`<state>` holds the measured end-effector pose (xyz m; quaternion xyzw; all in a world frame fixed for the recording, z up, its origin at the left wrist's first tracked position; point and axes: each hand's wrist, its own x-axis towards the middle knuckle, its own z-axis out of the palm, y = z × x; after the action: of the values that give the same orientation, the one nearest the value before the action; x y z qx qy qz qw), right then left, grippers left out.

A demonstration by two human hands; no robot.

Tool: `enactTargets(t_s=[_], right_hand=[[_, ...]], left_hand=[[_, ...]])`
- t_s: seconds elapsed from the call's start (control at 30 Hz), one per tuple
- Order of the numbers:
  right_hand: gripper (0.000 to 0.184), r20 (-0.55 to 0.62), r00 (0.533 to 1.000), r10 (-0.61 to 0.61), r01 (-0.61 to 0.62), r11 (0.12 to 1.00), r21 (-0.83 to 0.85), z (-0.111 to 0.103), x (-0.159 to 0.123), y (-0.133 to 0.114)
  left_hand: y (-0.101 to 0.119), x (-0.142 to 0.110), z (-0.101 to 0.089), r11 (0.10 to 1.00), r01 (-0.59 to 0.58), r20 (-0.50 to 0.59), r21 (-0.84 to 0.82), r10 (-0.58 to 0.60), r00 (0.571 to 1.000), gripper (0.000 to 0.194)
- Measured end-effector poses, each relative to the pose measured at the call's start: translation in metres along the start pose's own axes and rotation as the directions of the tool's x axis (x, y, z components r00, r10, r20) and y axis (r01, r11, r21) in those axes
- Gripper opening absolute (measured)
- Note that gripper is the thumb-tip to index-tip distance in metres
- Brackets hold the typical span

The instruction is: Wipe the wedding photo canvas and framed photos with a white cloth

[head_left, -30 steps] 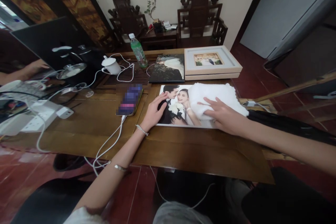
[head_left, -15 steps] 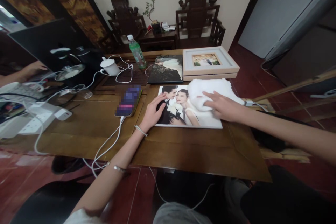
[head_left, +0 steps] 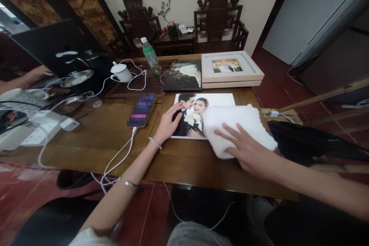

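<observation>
A glossy photo panel [head_left: 195, 123] showing a couple lies flat on the wooden table. My left hand [head_left: 170, 121] rests on its left edge, fingers stretched out and not wrapped around it. A folded white towel [head_left: 245, 117] covers the panel's right part and hangs over its near edge onto the table. Over the towel, my right hand [head_left: 245, 146] presses it down with fingers spread on top; the thumb is partly tucked into the folds. The right end of the panel is hidden beneath the towel.
Behind the panel lie a dark photo panel [head_left: 183, 77] and pale wooden picture frames [head_left: 232, 80]. To the left are a charging phone [head_left: 142, 111], a green bottle [head_left: 151, 57], a lidded white cup [head_left: 121, 72] and a power strip [head_left: 47, 127]. Another person's arm [head_left: 25, 78] shows beside a laptop [head_left: 54, 46].
My right hand first slid the towel slightly up the panel, then pulled it down toward me past the near edge. My left hand has stayed at the panel's left edge.
</observation>
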<state>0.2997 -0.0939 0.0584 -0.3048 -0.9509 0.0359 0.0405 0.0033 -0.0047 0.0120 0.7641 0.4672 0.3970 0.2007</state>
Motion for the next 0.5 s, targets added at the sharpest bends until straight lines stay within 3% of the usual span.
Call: enactTargets(t_s=[0.07,0.17,0.33,0.5], right_hand=[[0.045,0.043,0.999,-0.028,0.027,0.999,0.026,-0.005,-0.003,-0.007],[0.048,0.047,0.998,-0.038,0.036,0.998,0.046,-0.01,0.006,0.003],[0.049,-0.019,1.0,-0.012,0.012,1.0,-0.01,-0.009,0.035,0.051],[0.05,-0.023,0.991,0.13,-0.131,0.989,-0.063,-0.01,0.059,0.086]], left_hand=[[0.001,0.0,0.0,1.0,0.002,-0.002,-0.001,-0.002,1.0,0.032],[0.001,0.0,0.0,1.0,0.009,-0.001,0.001,-0.009,1.0,0.032],[0.0,0.0,0.0,1.0,0.017,-0.001,0.006,-0.017,1.0,0.031],[0.001,0.0,0.0,1.0,0.017,0.001,0.003,-0.017,1.0,0.031]])
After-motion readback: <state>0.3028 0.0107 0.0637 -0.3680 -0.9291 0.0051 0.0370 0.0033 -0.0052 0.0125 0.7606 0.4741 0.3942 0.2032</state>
